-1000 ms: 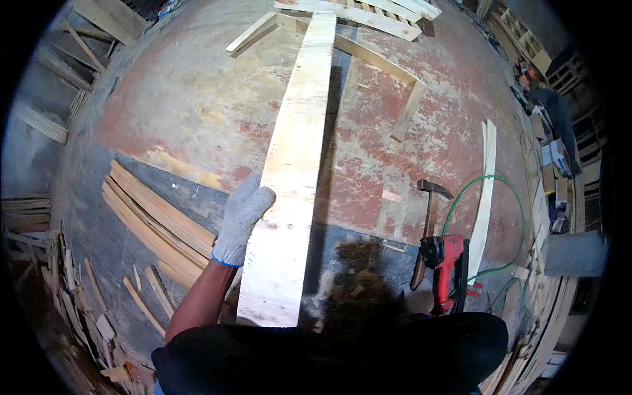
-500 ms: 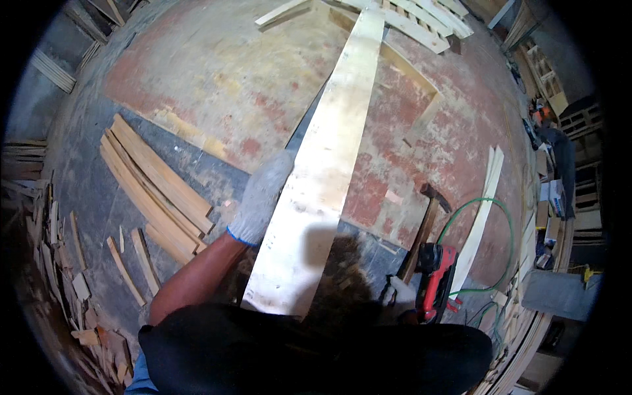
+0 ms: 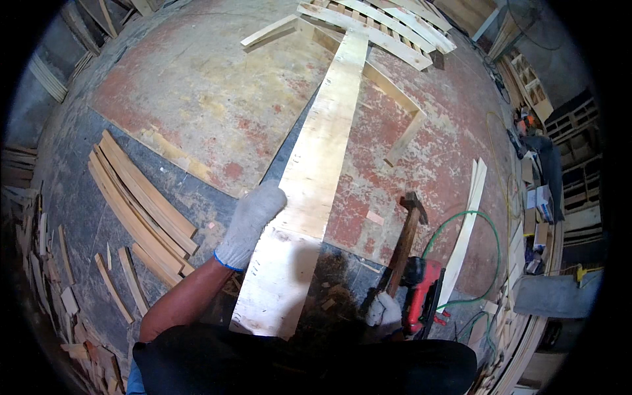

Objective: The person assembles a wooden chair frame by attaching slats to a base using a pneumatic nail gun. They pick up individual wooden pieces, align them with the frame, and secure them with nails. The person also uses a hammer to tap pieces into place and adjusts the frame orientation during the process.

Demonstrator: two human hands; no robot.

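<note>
My left hand [image 3: 253, 216], in a pale knit glove with a blue cuff, is closed on the left edge of a long pale wooden board [image 3: 309, 171]. The board runs away from me, its far end meeting a slatted wooden piece [image 3: 368, 33]. Low on the right, my gloved right hand [image 3: 384, 311] is closed round the lower handle of a hammer [image 3: 400, 253], whose head points away from me. Close to its right is a red and black nail gun [image 3: 423, 293]. Dark shadow covers part of my right hand.
Several brown wooden strips [image 3: 135, 197] lie on the floor at left, with a scrap pile [image 3: 72, 309] beyond. An angled wooden frame piece [image 3: 398, 92] lies under the board's far part. A green hose [image 3: 497, 237] loops at right around pale slats [image 3: 464, 230].
The whole view has shifted, so things sit lower and further left. The hammer's head has risen slightly relative to the nail gun. Both hands keep their holds.
</note>
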